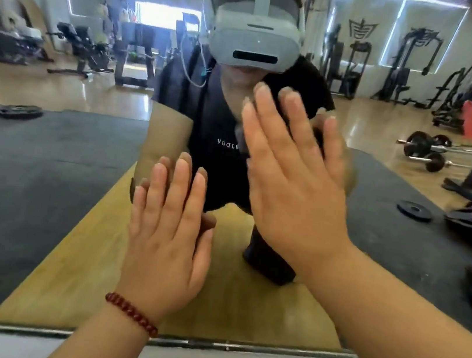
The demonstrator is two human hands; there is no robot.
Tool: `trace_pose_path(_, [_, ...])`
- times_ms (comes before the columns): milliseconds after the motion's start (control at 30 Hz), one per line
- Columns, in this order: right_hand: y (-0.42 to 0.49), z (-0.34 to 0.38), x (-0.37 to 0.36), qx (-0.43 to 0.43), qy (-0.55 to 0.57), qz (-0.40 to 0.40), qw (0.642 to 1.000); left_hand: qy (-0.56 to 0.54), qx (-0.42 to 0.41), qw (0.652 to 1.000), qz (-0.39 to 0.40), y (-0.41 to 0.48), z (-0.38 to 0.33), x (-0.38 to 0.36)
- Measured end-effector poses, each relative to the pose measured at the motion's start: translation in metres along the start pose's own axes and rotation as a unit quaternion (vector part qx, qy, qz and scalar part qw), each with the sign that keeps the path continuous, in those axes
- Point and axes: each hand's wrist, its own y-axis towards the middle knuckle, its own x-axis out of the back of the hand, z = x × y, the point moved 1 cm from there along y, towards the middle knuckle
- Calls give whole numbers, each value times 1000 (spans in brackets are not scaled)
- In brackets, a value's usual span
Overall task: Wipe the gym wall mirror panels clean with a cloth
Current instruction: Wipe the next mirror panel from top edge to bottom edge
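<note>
**Both palms flat on the mirror**

My left hand, a red bead bracelet at its wrist, lies low on the mirror, fingers straight and together, holding nothing. Glass runs wide to its left; the metal bottom edge sits just under my wrist. My right hand is higher, fingers spread, also holding nothing. I see no cloth. Reflected: dark mats, wood floor, weight plates.

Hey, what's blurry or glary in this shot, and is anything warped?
Head view: the right hand is slightly motion-blurred, the left hand sharper; the gym reflected in the mirror is soft; a bright window reflection is blown out; wide-angle lens bends the mirror's bottom frame.
</note>
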Motion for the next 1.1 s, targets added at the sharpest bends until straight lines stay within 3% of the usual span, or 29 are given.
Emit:
trace_pose_path(100, [-14,8,-7,-27,5,-46,999,0,-4,1000,-8,-5,4,-3])
trace_pose_path(267, [-163,49,-31,66,-26,120,990,12,-5,999,30,-42,-2,-20])
trace_pose_path(367, [-167,58,-32,116,-18,146,982,30,-9,998,61,-58,-4,-28])
trace_pose_path(500, [-93,25,-17,-90,-8,25,996,27,-25,997,73,-59,3,-23])
trace_pose_path(567, [-90,11,-18,-123,-19,-5,992,37,-28,996,79,-58,3,-22])
trace_pose_path(667, [-160,18,-28,58,-39,54,996,24,3,997,74,-64,-7,-27])
trace_pose_path(733, [-215,22,-29,201,-43,149,967,18,24,996,78,-70,-18,-33])
trace_pose_path(800, [-227,18,-26,258,-39,186,947,22,28,996,84,-77,-23,-39])
trace_pose_path(867, [-200,10,-26,199,-38,137,970,27,27,996,83,-79,-23,-42])
trace_pose_path(933, [-159,-4,-23,63,-32,56,996,32,32,996,75,-78,-23,-44])
trace_pose_path(1000, [-133,-20,-20,-28,-32,8,999,31,45,996,70,-76,-26,-46])
trace_pose_path(1100, [-143,-21,-20,-17,-34,-6,999,19,63,995,75,-74,-36,-46])
